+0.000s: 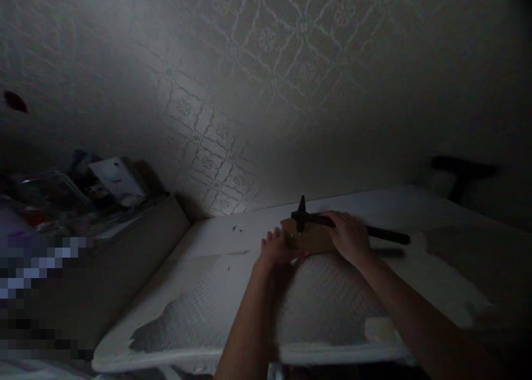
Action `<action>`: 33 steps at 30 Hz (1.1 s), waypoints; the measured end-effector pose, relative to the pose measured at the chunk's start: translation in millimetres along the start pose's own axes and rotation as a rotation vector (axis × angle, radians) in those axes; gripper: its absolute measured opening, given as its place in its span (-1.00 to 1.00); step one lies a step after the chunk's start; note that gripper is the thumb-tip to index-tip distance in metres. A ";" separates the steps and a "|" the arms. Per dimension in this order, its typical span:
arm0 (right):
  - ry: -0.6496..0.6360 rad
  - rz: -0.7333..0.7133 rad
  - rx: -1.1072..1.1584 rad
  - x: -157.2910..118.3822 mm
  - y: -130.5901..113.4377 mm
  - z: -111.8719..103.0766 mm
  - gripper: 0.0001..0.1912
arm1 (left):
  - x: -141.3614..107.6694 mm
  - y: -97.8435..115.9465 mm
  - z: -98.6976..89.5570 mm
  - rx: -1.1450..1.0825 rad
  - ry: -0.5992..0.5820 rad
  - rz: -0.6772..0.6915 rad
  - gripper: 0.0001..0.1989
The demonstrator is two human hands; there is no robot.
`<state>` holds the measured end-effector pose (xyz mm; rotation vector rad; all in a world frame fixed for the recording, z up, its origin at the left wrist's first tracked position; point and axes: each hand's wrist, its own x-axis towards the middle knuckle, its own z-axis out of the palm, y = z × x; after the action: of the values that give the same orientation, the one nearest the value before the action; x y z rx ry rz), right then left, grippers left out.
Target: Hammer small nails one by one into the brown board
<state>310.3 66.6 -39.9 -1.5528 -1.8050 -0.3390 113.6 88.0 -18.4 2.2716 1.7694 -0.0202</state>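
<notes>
The room is dim. My right hand [351, 235] is wrapped round the dark handle of a hammer [386, 234]. The hammer's head lies over the left part of a brown block [318, 240], its pointed end toward the wall. My left hand [276, 250] grips the block's left end, with the thumb along its near edge. Between my left hand and the hammer head, a few tiny pale bits [296, 236] show on the block; I cannot make out what they are.
The white table [216, 239] has a patchy grey worn surface near the front. Small dark bits [236, 229] lie left of the block. A patterned wall [291, 92] rises behind. At left, a ledge holds a white box [118, 179]. A dark T shape [462, 169] shows at right.
</notes>
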 end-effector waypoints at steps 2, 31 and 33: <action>-0.002 -0.008 -0.012 0.0 -0.6 -0.3 -0.67 | 0.0 -0.1 -0.1 0.001 0.002 -0.001 0.04; -0.014 -0.013 -0.014 -0.1 -1.2 -0.6 -0.69 | 1.8 0.0 1.6 -0.013 0.008 -0.004 0.04; -0.022 -0.014 -0.013 -0.3 -1.7 -0.8 -0.69 | 1.9 0.4 1.6 -0.007 0.006 -0.012 0.04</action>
<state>309.0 65.5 -39.1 -1.5589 -1.8345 -0.3427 114.7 89.4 -20.2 2.2578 1.7835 -0.0094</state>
